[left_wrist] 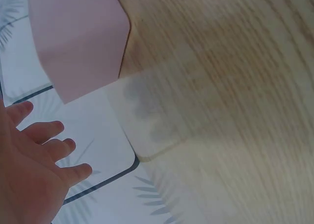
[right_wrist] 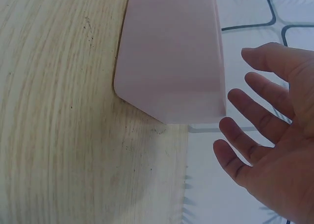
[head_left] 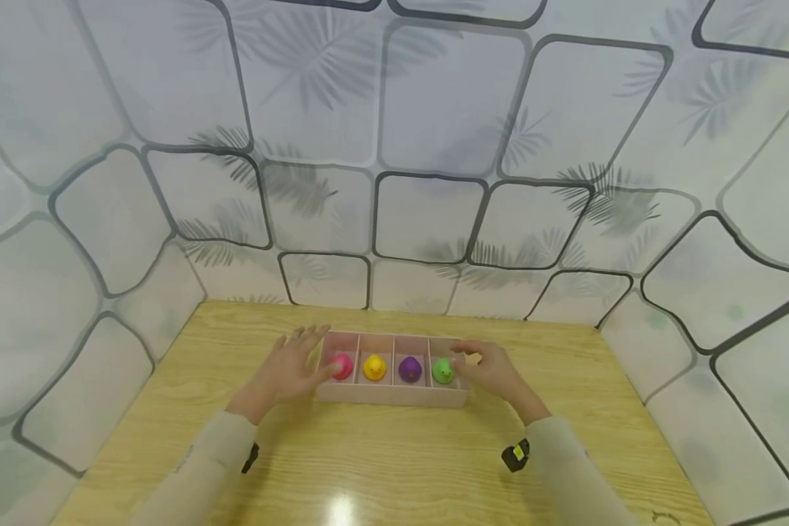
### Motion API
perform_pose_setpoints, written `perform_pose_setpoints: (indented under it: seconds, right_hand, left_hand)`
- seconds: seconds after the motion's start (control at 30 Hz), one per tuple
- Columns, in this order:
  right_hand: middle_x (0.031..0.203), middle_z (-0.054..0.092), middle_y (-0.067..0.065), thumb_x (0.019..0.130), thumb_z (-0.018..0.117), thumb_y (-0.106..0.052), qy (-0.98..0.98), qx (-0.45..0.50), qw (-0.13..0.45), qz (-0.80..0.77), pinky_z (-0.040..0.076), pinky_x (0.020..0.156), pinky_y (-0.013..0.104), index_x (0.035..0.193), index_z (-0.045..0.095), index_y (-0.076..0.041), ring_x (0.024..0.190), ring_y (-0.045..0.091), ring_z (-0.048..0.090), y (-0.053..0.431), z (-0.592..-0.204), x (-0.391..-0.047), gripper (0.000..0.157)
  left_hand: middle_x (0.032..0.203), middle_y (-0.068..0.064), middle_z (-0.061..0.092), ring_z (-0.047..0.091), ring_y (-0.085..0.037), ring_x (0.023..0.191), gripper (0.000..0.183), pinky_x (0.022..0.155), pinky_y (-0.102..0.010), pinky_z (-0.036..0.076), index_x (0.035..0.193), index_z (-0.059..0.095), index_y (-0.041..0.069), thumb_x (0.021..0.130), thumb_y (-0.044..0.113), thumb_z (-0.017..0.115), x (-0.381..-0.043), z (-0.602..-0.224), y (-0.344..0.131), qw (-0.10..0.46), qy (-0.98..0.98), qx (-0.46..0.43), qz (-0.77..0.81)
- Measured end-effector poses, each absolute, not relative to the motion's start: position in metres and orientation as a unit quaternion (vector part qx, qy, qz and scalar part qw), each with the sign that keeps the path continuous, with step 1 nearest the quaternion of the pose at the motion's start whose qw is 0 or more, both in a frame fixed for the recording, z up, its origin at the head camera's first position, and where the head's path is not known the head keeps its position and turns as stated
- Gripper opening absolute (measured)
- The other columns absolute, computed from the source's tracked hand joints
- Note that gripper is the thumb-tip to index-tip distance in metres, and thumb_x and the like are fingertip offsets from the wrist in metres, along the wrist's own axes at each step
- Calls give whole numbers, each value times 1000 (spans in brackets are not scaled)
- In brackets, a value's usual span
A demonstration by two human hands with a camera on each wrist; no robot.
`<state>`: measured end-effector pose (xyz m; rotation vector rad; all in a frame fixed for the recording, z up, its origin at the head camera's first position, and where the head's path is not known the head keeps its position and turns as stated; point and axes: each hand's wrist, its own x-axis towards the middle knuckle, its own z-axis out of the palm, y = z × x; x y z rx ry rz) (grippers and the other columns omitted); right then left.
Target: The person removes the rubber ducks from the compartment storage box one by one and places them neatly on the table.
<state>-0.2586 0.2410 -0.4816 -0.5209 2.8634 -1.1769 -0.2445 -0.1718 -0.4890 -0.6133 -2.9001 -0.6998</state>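
Note:
A pale pink box with several compartments lies on the wooden table. From left to right its compartments hold a pink toy duck, a yellow toy duck, a purple toy duck and a green toy duck. At the box's left end is my left hand, fingers spread, its thumb in front of the pink duck in the head view. My right hand is at the other end, fingertips near the green duck. In the right wrist view its fingers are loosely extended beside the box, holding nothing.
The light wooden table meets a patterned covering with stone outlines and leaves at the back and both sides. Each sleeve has a small dark device at the wrist, such as the right one.

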Motion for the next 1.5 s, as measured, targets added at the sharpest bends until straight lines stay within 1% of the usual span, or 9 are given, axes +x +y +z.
perform_pose_setpoints:
  seconds: [0.1,0.23,0.5,0.73,0.87,1.0,1.13,1.27,1.5]
  right_hand:
    - [140,69,20,97,73,-20,910,-168,8,-380,55,103,59,131,73,-5,132,45,62,241,-486,-259,37]
    - [139,68,22,95,75,-18,913,-172,10,-371,47,111,65,131,73,-4,133,47,60,240,-491,-260,38]
    - [137,69,23,91,78,-13,918,-191,18,-347,43,112,70,131,71,-3,132,50,60,236,-497,-263,42]
    - [130,71,24,84,81,-10,919,-208,12,-334,45,110,70,127,71,0,124,49,64,230,-500,-266,45]
    - [130,71,24,84,82,-10,923,-215,10,-319,45,110,68,127,71,1,125,49,63,230,-503,-268,46]
    - [132,71,23,84,83,-10,929,-213,10,-302,45,111,67,127,70,1,126,49,63,228,-505,-271,46]
    - [130,73,20,84,83,-13,940,-216,4,-263,48,108,66,126,72,-1,120,47,66,226,-506,-273,45]
    - [125,75,15,83,84,-15,947,-224,-2,-230,52,101,62,123,74,-4,112,42,70,225,-507,-277,43]
    - [119,76,12,81,86,-16,948,-253,-3,-194,57,95,54,117,75,-5,103,35,72,224,-508,-283,40]
  left_hand:
    - [165,-27,39,37,-56,151,87,119,-77,26,165,35,10,100,62,60,-244,-495,-171,43,-951,-203,-231]
    - [164,-28,40,37,-56,151,90,119,-78,27,166,33,12,99,65,59,-243,-500,-171,36,-950,-204,-234]
    - [165,-31,37,34,-57,152,94,120,-77,27,167,31,11,97,67,60,-244,-506,-170,17,-951,-190,-243]
    - [164,-35,34,33,-61,150,97,118,-76,31,169,26,13,97,69,60,-243,-513,-172,-16,-950,-181,-254]
    - [162,-36,37,34,-63,148,96,115,-77,34,170,23,15,97,67,60,-242,-518,-173,-16,-948,-184,-258]
    - [164,-29,40,33,-64,148,96,112,-79,35,170,22,17,98,65,61,-242,-521,-175,-13,-945,-186,-270]
    - [166,-23,40,32,-64,148,96,111,-79,36,170,22,16,97,65,62,-242,-521,-175,-12,-942,-185,-279]
    - [166,-22,40,32,-65,148,97,112,-79,36,169,23,14,97,65,63,-243,-521,-176,-10,-942,-186,-278]
    - [167,-23,39,30,-64,150,99,113,-78,35,170,21,19,95,67,63,-244,-521,-176,-18,-945,-179,-274]
